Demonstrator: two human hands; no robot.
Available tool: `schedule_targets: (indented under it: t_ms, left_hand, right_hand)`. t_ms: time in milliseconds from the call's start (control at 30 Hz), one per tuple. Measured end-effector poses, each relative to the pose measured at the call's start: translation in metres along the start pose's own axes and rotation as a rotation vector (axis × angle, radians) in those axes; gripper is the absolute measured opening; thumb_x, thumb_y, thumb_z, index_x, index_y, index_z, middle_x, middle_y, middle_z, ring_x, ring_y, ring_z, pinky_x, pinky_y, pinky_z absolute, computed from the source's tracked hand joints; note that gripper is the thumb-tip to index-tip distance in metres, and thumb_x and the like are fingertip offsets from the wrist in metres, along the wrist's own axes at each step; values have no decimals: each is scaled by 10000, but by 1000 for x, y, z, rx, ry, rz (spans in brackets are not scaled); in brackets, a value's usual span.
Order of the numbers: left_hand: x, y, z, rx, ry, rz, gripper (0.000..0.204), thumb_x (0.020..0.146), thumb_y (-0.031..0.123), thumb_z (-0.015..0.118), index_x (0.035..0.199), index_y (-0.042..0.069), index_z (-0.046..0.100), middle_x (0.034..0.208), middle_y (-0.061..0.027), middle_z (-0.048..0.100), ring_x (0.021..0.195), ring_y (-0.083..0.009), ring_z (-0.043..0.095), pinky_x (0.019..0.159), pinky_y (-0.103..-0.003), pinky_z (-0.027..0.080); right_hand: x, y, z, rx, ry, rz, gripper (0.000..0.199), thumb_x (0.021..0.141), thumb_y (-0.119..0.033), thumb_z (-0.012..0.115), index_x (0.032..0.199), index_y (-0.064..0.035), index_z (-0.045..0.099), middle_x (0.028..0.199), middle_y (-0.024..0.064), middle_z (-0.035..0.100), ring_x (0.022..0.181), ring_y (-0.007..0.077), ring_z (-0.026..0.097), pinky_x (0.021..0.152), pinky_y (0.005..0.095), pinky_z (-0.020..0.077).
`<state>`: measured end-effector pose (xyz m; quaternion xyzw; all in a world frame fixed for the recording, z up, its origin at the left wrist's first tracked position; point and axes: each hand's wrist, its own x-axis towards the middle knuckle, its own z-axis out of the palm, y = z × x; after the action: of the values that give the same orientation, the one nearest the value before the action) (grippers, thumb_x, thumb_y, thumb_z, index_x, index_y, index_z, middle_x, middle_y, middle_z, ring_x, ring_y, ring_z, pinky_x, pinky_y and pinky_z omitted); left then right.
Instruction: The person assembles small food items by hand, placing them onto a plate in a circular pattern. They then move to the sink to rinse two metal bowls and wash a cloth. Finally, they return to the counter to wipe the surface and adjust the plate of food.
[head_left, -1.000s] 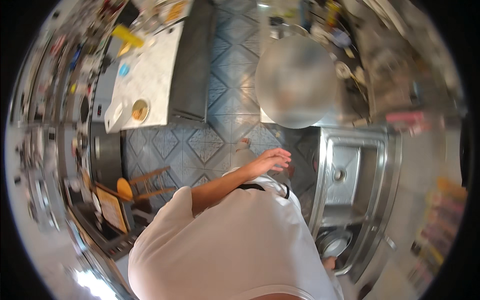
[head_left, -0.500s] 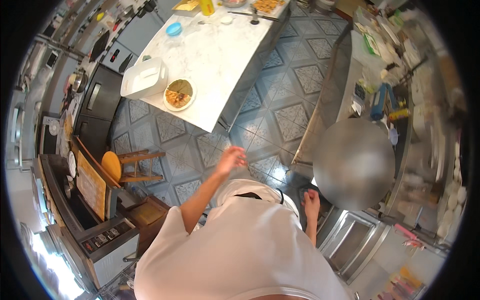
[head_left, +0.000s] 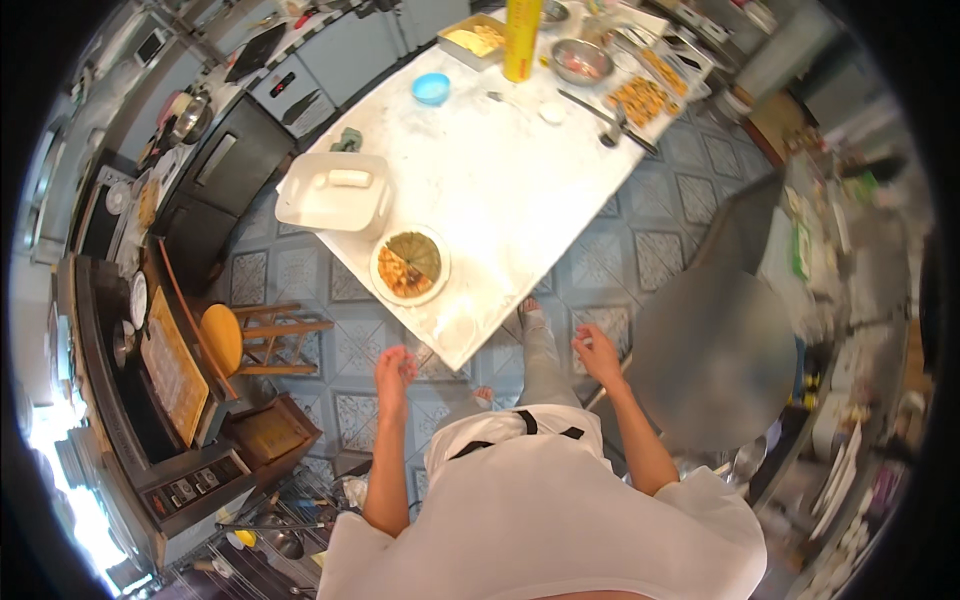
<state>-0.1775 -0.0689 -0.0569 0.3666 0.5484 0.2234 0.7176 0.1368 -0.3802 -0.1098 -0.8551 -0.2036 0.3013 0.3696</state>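
My left hand (head_left: 397,370) hangs in the air just short of the white table's near corner, its fingers loosely bent with nothing in them. My right hand (head_left: 597,352) is held out to the right of that corner, fingers apart, also without anything. Nearest to both is the white table (head_left: 470,205). Close to its near corner stands a white plate (head_left: 443,285) with food in wedges, green-brown (head_left: 415,252) and orange (head_left: 400,277). Beside the plate is a white plastic tub (head_left: 300,205) with a pale roll-shaped piece (head_left: 349,178) inside. Neither hand touches these things.
Farther along the table are a blue bowl (head_left: 430,89), a yellow cylinder (head_left: 521,45), a metal bowl (head_left: 582,62) and orange pieces (head_left: 642,100). A wooden stool (head_left: 222,340) and an oven-like unit (head_left: 200,485) stand left. A blurred grey round patch (head_left: 712,358) hides part of the right side.
My body has turned right and come closer to the table. The right hand has risen forward from beside my hip; the left is now lower and farther left in view.
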Motion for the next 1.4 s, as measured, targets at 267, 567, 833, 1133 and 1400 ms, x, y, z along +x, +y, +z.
schedule_targets:
  t_ms: [267, 567, 833, 1133, 1400]
  left_hand:
    - [-48, -66, 62, -206, 334, -148, 239, 996, 279, 618, 1160, 106, 621, 1044, -56, 682, 874, -168, 642, 766, -307, 535]
    - [-171, -108, 183, -432, 959, -314, 242, 1002, 212, 634, 1207, 85, 622, 1080, -89, 688, 906, -198, 658, 826, -334, 555]
    - [-177, -105, 256, -591, 1035, -259, 235, 1003, 215, 642, 1200, 87, 645, 1089, -80, 696, 922, -189, 684, 833, -320, 563]
    - [-120, -97, 260, -585, 795, -268, 244, 1036, 231, 600, 1232, 89, 635, 1120, -67, 688, 950, -169, 663, 875, -318, 547]
    - [-120, -96, 247, -513, 698, -224, 266, 1044, 237, 587, 1259, 85, 621, 1166, -62, 667, 993, -165, 638, 898, -313, 529]
  right_hand:
    - [315, -257, 95, -18, -134, -665, 275, 933, -121, 649, 1206, -109, 626, 1103, 140, 649, 988, 317, 676, 822, 418, 549]
    - [517, -455, 308, -553, -303, -1375, 470, 887, -50, 584, 1324, -215, 637, 1476, 31, 541, 1348, 311, 502, 1052, 426, 500]
    - [543, -400, 299, -636, -291, -1605, 390, 922, -117, 539, 1267, -216, 693, 1346, -37, 637, 1201, 223, 594, 930, 362, 541]
    - [406, -233, 129, -655, -250, -1355, 314, 833, -119, 629, 1139, -127, 698, 1341, 2, 641, 1147, 251, 603, 852, 383, 554]
    - [395, -232, -5, -138, -446, -521, 309, 936, -127, 639, 1244, -135, 667, 1250, 25, 667, 987, 257, 665, 766, 367, 565]
